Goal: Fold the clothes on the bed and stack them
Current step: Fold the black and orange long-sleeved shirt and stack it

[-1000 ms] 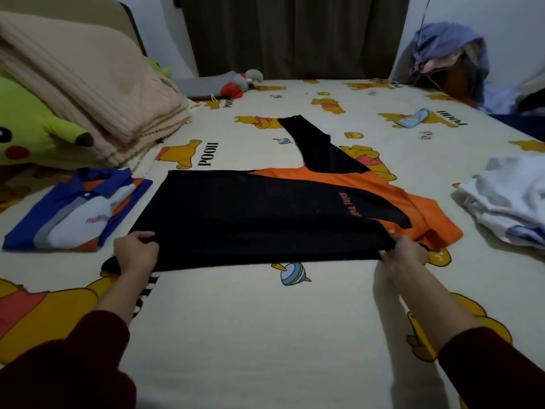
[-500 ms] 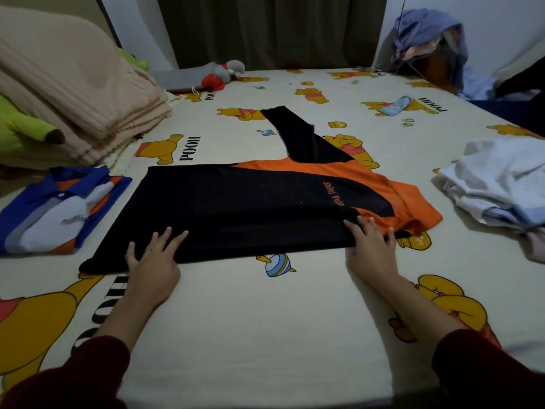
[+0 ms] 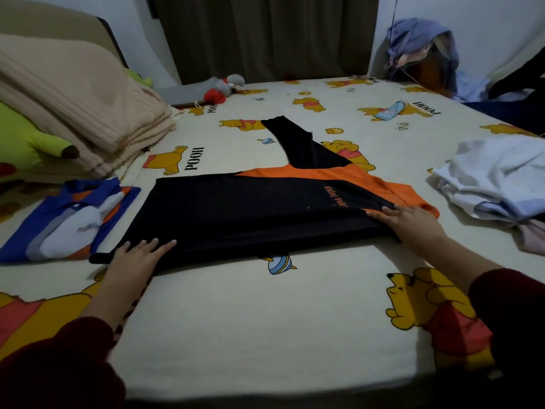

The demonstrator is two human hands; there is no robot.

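1. A second ago both hands were pinching the near edge of the black and orange shirt (image 3: pixel 253 214), one at each end. Now that edge lies on the bed (image 3: pixel 265 320) and the grip is gone.
2. The left hand (image 3: pixel 134 259) lies flat on the shirt's near left corner by the hem, fingers straight and spread, holding nothing.
3. The right hand (image 3: pixel 410 221) lies flat on the near right end, close to the orange shoulder, fingers straight and pointing left across the cloth; it too holds nothing and only presses.
4. Half a second ago the hands were already flat; since then the right hand has slid a little further up onto the cloth, which reads as smoothing the fold.
5. The shirt sits in the middle of the bed as a long band, its near side doubled over. One black sleeve (image 3: pixel 298 144) still sticks out at the far side, unfolded.
6. For the task, I judge the first lengthwise fold of this shirt done and being pressed; the far sleeve and side need folding in next, then the band needs doubling.
7. A folded blue shirt (image 3: pixel 67 219) lies just left of it, the likely base of the stack. A loose pile of white clothes (image 3: pixel 498 178) waits at the right, so much of the job remains.
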